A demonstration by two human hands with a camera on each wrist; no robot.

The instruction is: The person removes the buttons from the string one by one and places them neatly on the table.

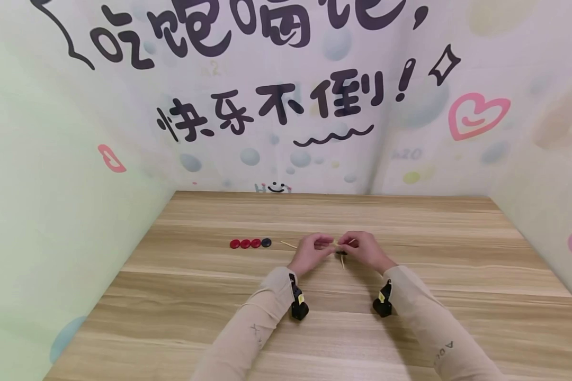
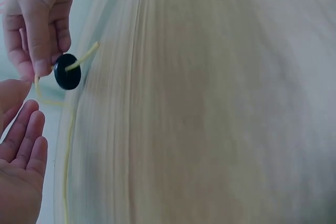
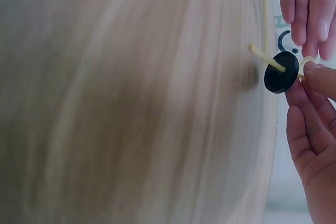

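My right hand (image 3: 320, 135) pinches a thin yellow cord (image 3: 266, 54) between thumb and index finger, just behind a black round bead (image 3: 282, 73). The cord passes through the bead's centre, and a short end sticks out of its flat face. Close by, my left hand (image 2: 21, 156) has its fingers loosely extended, the tips right at the right hand's fingertips. From there the cord's long part runs down past the left hand in the left wrist view. Seen from the head, both hands meet low over the table and partly cover the bead.
Left of the hands, red discs (image 1: 245, 244) and one dark blue disc (image 1: 266, 242) lie in a row on the wooden table (image 1: 195, 317). A printed cloth backdrop (image 1: 267, 159) rises behind the table's far edge, with pale side walls on both sides.
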